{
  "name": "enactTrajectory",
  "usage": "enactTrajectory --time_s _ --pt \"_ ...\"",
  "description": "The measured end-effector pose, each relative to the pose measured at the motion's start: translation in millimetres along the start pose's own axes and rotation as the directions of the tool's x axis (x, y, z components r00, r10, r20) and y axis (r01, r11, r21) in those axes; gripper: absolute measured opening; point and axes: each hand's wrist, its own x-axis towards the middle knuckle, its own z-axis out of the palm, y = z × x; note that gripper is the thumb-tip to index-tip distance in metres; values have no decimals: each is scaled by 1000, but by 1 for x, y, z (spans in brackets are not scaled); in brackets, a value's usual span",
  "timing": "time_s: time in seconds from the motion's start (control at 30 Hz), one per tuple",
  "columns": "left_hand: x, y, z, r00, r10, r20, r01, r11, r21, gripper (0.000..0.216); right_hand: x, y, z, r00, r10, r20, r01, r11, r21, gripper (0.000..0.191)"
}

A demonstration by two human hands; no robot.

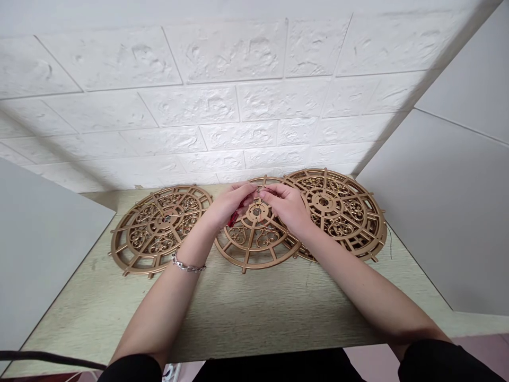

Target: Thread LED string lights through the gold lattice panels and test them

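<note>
Both hands meet above the middle gold openwork disc [249, 216], which lies flat with scrollwork around a round hub. Closed around a red-handled tool [233, 218], my left hand [235, 203] also has its fingertips at a thin wire [259, 188]; the tool's head is hidden. My right hand [289, 206] pinches thin dark and reddish wire between thumb and forefinger. The fingertips of the two hands nearly touch over the disc's upper part. Fine wires run down near the hub, where the hands partly cover them.
Another gold disc [162, 225] lies at the left, and a stack of gold discs [324, 201] overlaps the middle one at the right. All rest on a pale wooden tabletop [254, 307]. A white brick-pattern wall [262, 132] stands behind, with grey panels either side. A black cable [51, 358] crosses the lower left.
</note>
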Motion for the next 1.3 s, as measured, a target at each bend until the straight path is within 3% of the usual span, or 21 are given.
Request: enactTrajectory --time_s 0.3,0.5,0.77,1.0,1.1,1.3 --pt "-3 5 0 991 50 -120 -14 958 286 20 1 7 0 999 -33 13 33 999 -16 22" --pt "-2 4 -11 994 93 -61 -71 952 297 25 1 6 0 1000 -18 4 17 985 169 30" --pt "-4 7 -11 993 101 -54 -79 945 319 24 2 11 0 999 -44 -24 44 999 4 29" --pt "-3 3 -11 998 60 33 -68 935 349 27 2 9 0 996 -60 -70 61 998 5 25" --pt "-5 2 -10 994 48 94 -76 945 319 34 2 9 1 995 -72 -68 74 997 28 25" --pt "0 -7 -5 978 13 206 -35 994 103 60 -1 8 4 992 -105 -65 112 987 119 25"
